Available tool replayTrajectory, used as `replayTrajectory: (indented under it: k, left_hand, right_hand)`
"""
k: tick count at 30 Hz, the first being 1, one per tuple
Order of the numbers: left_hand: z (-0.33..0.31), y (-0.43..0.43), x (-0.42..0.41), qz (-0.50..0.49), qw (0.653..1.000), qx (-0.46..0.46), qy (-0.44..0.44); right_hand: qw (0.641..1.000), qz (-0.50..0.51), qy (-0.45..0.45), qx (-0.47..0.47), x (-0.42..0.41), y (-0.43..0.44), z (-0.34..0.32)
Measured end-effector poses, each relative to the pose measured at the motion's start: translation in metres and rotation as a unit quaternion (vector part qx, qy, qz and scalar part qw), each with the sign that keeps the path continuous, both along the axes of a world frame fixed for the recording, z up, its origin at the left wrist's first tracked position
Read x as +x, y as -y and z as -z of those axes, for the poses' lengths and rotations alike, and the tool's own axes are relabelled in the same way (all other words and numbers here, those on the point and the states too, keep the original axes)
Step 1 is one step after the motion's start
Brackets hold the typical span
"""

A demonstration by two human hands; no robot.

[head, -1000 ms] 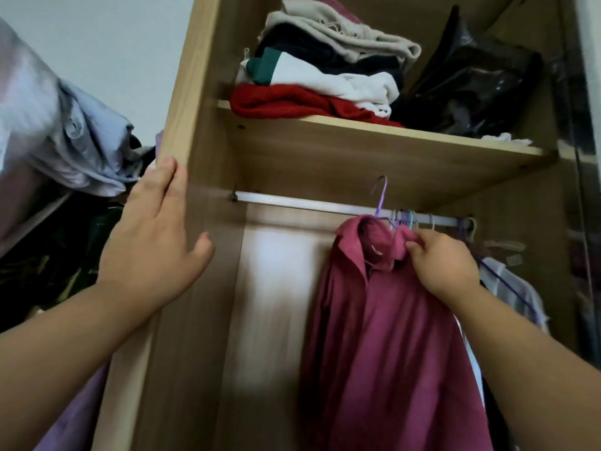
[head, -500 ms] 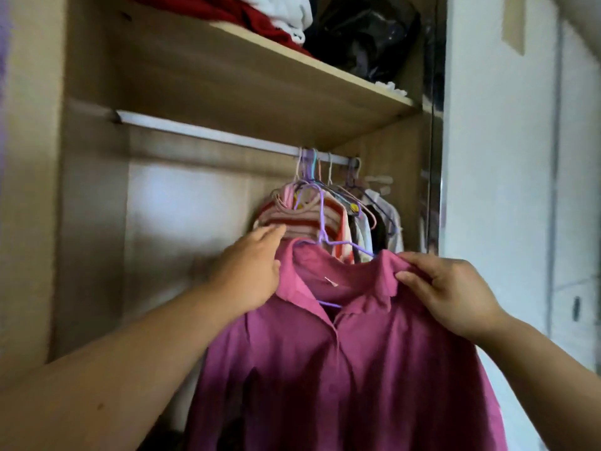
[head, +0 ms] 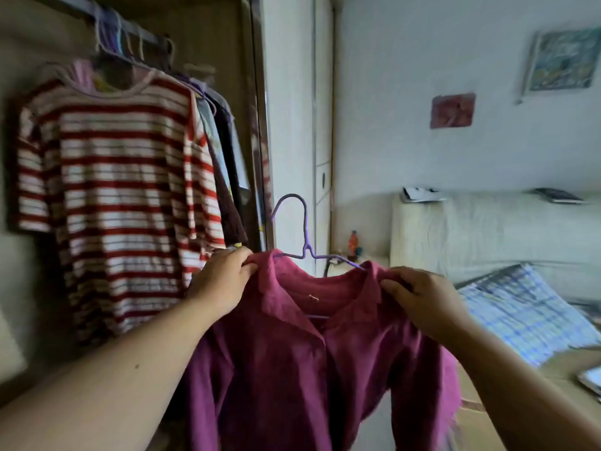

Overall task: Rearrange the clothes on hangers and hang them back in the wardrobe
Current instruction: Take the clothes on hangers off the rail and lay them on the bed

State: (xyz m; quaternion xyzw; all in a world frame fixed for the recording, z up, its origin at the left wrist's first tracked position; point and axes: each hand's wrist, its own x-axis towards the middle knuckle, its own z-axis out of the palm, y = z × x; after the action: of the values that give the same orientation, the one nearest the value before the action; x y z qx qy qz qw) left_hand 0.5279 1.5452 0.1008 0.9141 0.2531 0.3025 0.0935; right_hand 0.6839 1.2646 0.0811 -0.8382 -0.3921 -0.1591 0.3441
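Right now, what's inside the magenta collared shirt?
A purple wire hanger: hook and upper arms show above the magenta collared shirt, a bit of bar at the neck opening. Its ends are covered by fabric.

Wardrobe rail (head: 146,32): carries a bunch of hanger hooks (head: 110,37), crowded towards its right end. Front garment is a red-and-white striped shirt (head: 120,190), hanging full length; several darker garments (head: 227,151) are packed just behind it, blurred. Low ledge (head: 367,257) beside the wardrobe: a small orange bottle (head: 353,242), upright. Pale padded headboard (head: 487,232): a light, book-like item (head: 419,194) lies on its top edge at the left, a dark flat item (head: 557,195) at the right. Tan surface (head: 559,366) below: blue checked cloth (head: 527,310), pillow or cover not resolvable; flat white object (head: 590,380) at the frame edge.
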Motion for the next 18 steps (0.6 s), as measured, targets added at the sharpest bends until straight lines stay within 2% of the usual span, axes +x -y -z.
replayTrajectory:
  k: [3,8,13,18]
  left_hand:
    - [0.027,0.037,-0.007,0.048,0.999,0.019,-0.001]
    - [0.06,0.104,-0.017,0.133,0.989,0.025,-0.067]
    - [0.1,0.198,-0.016,0.217,0.966,0.032,-0.134]
    - [0.14,0.323,0.002,0.328,0.923,0.038,-0.198]
  right_hand:
    - [0.995,0.069,-0.057,-0.033,-0.04,0.051,0.039]
    - [0.972,0.144,-0.176,-0.057,-0.115,0.132,0.092]
    - [0.921,0.205,-0.322,-0.072,-0.177,0.226,0.144]
    - [0.867,0.301,-0.396,-0.032,-0.235,0.349,0.166]
